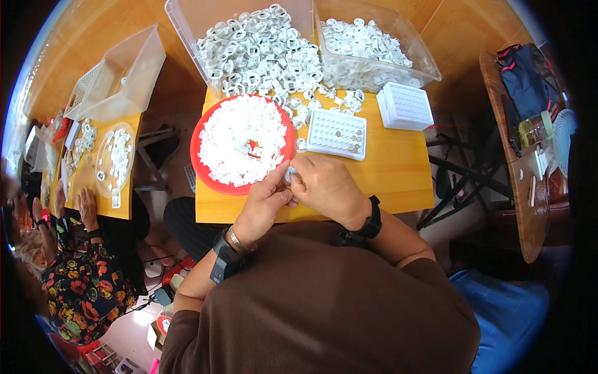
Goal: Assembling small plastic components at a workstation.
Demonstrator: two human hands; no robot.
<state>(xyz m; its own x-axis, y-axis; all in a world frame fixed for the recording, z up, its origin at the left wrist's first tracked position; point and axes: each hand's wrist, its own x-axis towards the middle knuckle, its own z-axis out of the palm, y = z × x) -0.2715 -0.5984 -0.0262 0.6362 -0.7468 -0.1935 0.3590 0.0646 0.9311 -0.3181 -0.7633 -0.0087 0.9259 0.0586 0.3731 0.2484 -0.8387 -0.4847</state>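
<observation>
Close together over the front of the table, my two hands meet around a small white plastic part (pixel 290 174). My left hand (pixel 265 202) pinches it from the left, fingers closed. From the right, my right hand (pixel 327 187) has its fingers curled in against the same part; the fingertips are partly hidden. Just beyond my left hand is a round red tray (pixel 195 154) heaped with small white pieces (pixel 230 134). Beyond my right hand lies a white grid tray (pixel 317 129) with several small round discs (pixel 355 148) in some of its pockets.
Clear bins (pixel 430 70) of white ring-shaped parts (pixel 261 53) stand at the back, some spilling onto the table (pixel 398 181). A stack of white trays (pixel 405 106) sits back right. At left, another person's hands (pixel 87 206) rest by a second table. A wooden board (pixel 523 206) stands far right.
</observation>
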